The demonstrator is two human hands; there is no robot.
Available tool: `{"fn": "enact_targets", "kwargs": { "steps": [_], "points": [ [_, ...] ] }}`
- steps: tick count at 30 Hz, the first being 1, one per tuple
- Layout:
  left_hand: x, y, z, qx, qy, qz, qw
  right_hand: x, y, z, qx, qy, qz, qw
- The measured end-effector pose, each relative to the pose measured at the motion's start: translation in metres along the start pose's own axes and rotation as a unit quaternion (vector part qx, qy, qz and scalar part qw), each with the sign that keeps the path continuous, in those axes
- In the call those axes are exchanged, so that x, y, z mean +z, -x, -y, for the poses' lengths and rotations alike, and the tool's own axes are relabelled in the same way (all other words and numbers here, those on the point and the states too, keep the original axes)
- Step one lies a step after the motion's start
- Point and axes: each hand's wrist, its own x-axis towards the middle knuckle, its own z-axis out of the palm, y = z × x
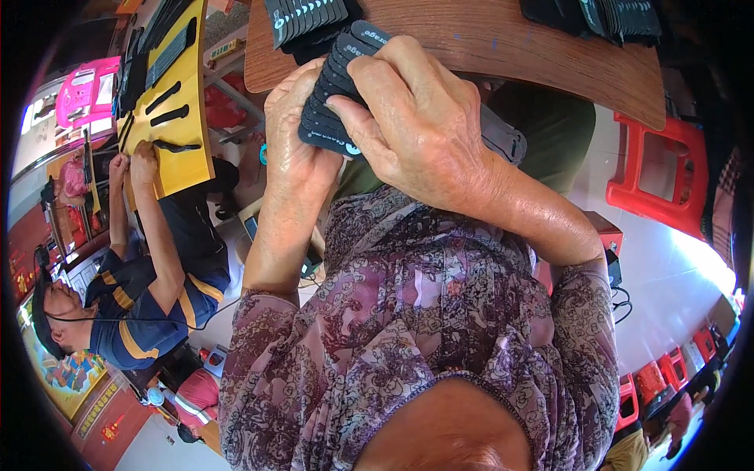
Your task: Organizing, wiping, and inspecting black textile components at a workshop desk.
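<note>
A fanned stack of flat black pieces [323, 110] with rounded ends and white print is held up between my two hands, above my lap near the table's front edge. My left hand [294, 133] wraps the stack from its left side and from below, its fingers partly hidden behind it. From the right, my right hand [420, 118] grips the same stack, with the thumb pressed on its front and the fingers bent over the top pieces. A similar overlapping black stack [306, 20] lies on the brown wooden table [471, 39], just beyond my hands.
More black pieces [616, 20] lie at the table's far right. A red plastic stool [660, 177] stands to the right. On the left, a co-worker [141, 314] handles black straps at a yellow table [188, 153]. A pink plastic chair [75, 98] stands beyond it.
</note>
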Motion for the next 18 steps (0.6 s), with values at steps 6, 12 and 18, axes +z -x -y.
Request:
{"fn": "enact_targets", "kwargs": {
  "steps": [6,12,18],
  "points": [
    [0.0005,-0.0005,0.0001,-0.012,0.011,0.001,1.000,0.0006,0.0011,0.0000,0.008,-0.001,-0.005,1.000],
    [0.0057,0.0052,-0.0024,-0.001,0.015,0.010,1.000,-0.0025,0.0000,0.0062,0.024,-0.013,0.006,1.000],
    [0.0015,0.0033,-0.0034,-0.001,0.016,0.020,1.000,-0.0031,-0.0006,0.0081,0.042,-0.022,0.013,0.999]
  ]
}}
